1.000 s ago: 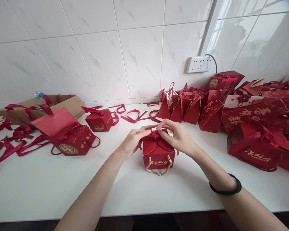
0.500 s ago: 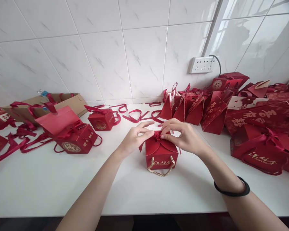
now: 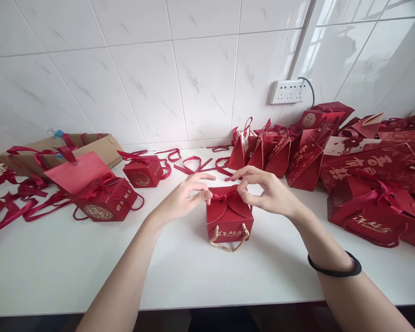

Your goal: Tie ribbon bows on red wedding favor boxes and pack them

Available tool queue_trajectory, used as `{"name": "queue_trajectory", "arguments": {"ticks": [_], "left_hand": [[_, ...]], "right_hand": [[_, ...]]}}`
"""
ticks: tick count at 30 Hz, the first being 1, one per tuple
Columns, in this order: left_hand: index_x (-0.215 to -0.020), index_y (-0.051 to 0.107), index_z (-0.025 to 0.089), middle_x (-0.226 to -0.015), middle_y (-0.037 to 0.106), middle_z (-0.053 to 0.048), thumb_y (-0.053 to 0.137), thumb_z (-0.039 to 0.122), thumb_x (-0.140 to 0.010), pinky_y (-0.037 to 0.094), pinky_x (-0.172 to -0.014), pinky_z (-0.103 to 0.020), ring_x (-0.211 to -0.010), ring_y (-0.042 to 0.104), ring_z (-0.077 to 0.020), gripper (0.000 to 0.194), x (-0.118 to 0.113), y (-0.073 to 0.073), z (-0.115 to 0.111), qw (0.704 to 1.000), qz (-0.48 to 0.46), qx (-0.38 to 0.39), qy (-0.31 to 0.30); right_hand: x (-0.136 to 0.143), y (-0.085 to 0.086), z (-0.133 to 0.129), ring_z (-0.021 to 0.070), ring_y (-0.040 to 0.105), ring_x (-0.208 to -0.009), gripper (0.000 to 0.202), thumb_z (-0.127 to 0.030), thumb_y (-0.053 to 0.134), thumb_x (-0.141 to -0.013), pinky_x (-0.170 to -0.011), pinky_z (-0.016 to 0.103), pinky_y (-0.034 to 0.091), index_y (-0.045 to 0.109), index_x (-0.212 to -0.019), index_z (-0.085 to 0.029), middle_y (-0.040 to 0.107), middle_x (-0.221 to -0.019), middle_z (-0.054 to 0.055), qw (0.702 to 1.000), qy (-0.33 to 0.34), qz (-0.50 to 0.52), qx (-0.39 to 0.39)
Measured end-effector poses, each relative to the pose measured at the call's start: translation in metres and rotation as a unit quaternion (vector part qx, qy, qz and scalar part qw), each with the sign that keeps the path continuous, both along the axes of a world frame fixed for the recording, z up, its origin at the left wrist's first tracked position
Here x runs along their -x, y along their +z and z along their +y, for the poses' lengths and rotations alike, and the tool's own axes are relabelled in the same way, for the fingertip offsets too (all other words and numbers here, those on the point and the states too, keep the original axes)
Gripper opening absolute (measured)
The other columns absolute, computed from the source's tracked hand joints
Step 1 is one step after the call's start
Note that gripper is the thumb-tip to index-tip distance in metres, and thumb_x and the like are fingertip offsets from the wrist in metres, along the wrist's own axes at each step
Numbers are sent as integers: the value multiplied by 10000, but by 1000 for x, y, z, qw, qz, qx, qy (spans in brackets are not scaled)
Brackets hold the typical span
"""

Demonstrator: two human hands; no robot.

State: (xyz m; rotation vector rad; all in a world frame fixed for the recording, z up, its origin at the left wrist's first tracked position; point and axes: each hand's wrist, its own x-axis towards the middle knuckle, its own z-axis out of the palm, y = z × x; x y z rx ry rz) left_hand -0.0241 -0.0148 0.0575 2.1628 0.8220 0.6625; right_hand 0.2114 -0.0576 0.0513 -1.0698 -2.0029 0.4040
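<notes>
A small red gift box [image 3: 230,226] stands upright on the table in front of me, gold lettering and a twisted gold cord handle [image 3: 224,249] on its near side. Curved flaps close its top, where a red ribbon [image 3: 224,197] is crossed in a knot. On the left, my left hand [image 3: 188,196] pinches one end of this ribbon between thumb and finger. My right hand [image 3: 264,191] has thumb and forefinger together at the box's top right, on the other ribbon end, which the fingers mostly hide.
Left of the box are a smaller red box [image 3: 143,173], an open-lidded red box [image 3: 105,198], loose ribbons [image 3: 31,207] and a cardboard tray [image 3: 105,143]. Many red boxes [image 3: 306,159] crowd the right, including a bow-tied one [image 3: 370,216]. A power strip [image 3: 287,92] hangs on the tiled wall.
My hands have moved apart, left hand to the left and right hand to the right, from the centre of the box top. The ribbon knot between them now shows. The view shifts slightly.
</notes>
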Motion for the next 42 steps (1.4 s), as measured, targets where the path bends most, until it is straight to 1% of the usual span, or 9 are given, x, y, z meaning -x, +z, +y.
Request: {"name": "queue_trajectory", "arguments": {"ticks": [7,11,14,17,20,23,27,34,42], "left_hand": [[-802,637,219,-1367,470,-56,710,447,-731,305,-1078,-455,-1327,347,-304,250,6,0,3,1000,10,-17,-21],[-813,633,234,-1342,491,-35,739,397,-708,292,-1088,-428,-1323,358,-284,221,3,-1,1,999,3,-36,9],[-735,627,215,-1251,541,-41,665,392,-774,379,-997,-381,-1227,450,-266,185,1,-1,-1,998,2,-45,41],[-721,616,201,-977,601,-42,610,386,-806,435,-835,-318,-956,551,-204,204,-1,1,-2,997,2,-50,54],[-663,555,185,-647,511,15,573,347,-820,386,-592,-249,-626,475,-118,226,-1,3,-5,999,-7,-21,49],[-628,456,186,-492,453,51,536,319,-829,296,-444,-219,-452,396,-80,254,0,6,-8,996,4,80,37],[-650,427,190,-570,601,1,513,271,-816,386,-441,-205,-512,538,-112,204,2,9,-12,986,41,163,-2],[-650,473,184,-656,497,18,562,271,-781,406,-513,-217,-577,465,-94,181,1,5,-6,995,62,75,-29],[-619,468,182,-640,464,23,553,262,-769,354,-593,-257,-624,423,-114,190,4,1,3,992,45,94,-76]], "right_hand": [[-1,4,-2,248,582,-1057,71,-263,659,-746,-887,383,462,623,-747,-203,624,-1069,74,999,24,-31,20],[2,4,-2,266,585,-1064,301,-398,782,-656,-847,380,485,626,-827,-204,631,-1083,86,997,47,-52,29],[3,3,-1,243,611,-1007,218,-367,743,-723,-831,364,491,641,-834,-209,641,-1057,80,998,46,-41,10],[5,1,-1,227,621,-992,116,-320,649,-812,-818,344,493,649,-773,-211,649,-1013,71,999,39,-28,-1],[7,3,0,215,624,-976,146,-276,588,-844,-800,328,493,630,-722,-209,662,-979,61,999,37,-26,10],[11,6,1,209,616,-972,166,-210,546,-842,-770,313,491,583,-680,-203,669,-964,52,999,35,-33,23],[13,2,-1,196,619,-919,114,-167,549,-809,-723,295,502,567,-703,-205,645,-976,50,998,48,-41,26],[1,-15,-6,186,611,-895,118,-119,549,-788,-762,316,514,608,-783,-221,625,-992,61,997,49,-20,-64],[-3,-16,-6,186,620,-876,166,-71,524,-726,-713,307,510,614,-734,-210,605,-959,54,995,46,-10,-83]]}}
